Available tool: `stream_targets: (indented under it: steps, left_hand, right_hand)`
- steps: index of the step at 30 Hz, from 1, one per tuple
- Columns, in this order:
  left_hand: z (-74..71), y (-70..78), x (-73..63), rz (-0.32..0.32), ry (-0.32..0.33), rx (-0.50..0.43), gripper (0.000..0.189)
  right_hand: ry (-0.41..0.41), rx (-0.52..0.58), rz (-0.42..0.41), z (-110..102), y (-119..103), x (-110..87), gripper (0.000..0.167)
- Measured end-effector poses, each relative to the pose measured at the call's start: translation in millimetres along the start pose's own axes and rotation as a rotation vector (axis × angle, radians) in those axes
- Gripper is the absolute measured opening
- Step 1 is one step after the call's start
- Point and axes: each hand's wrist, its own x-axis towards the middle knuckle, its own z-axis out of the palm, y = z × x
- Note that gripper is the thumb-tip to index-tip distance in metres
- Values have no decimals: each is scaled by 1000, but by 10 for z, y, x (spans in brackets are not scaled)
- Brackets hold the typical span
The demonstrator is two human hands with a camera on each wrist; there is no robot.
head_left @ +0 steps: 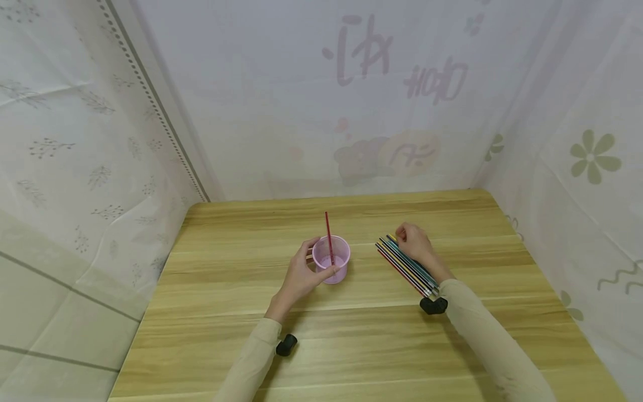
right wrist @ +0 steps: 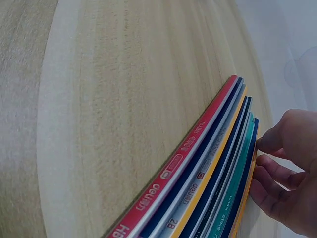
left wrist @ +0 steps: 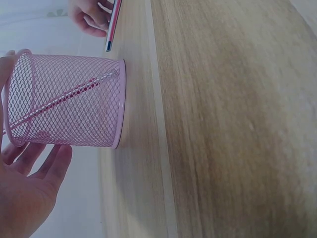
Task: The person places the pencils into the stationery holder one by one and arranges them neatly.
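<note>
A pink mesh pen cup (head_left: 331,273) stands upright on the table, with one red pencil (head_left: 329,230) leaning inside it. My left hand (head_left: 302,276) holds the cup from the left, thumb near the front and fingers around the far side. To the right, a row of pencils (right wrist: 198,173) lies side by side in red, dark blue, yellow and green. At the far end of that row, my right hand (head_left: 414,243) pinches the outermost yellow pencil (right wrist: 248,186) between thumb and curled fingers. Part of the row is hidden under this hand in the head view.
The wood-grain table (head_left: 351,346) ends at a back edge against a pale printed curtain (head_left: 281,111). Similar printed sheets hang on the left and right. A black wrist camera (head_left: 287,345) sits beside the left sleeve, another (head_left: 433,305) beside the right.
</note>
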Motion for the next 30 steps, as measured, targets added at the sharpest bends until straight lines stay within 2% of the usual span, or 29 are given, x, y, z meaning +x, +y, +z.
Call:
stream_targets:
  steps: [3, 13, 21, 28, 30]
  left_hand:
    - [-1, -1, 1, 7, 0, -9, 82]
    - [4, -52, -2, 6, -3, 51, 81]
    - [-2, -53, -9, 7, -6, 26, 81]
    - [-54, 354, -76, -4, -21, -28, 80]
    - [-54, 362, -79, 2, -20, -26, 79]
  right_hand:
    - [-16, -33, 4, 13, 6, 8, 14]
    - [-38, -122, -19, 39, -5, 12, 16]
    - [-62, -103, -36, 13, -82, 8, 25]
    - [22, -72, -97, -98, -267, 93, 28]
    - [27, -48, -101, -144, -356, 103, 29]
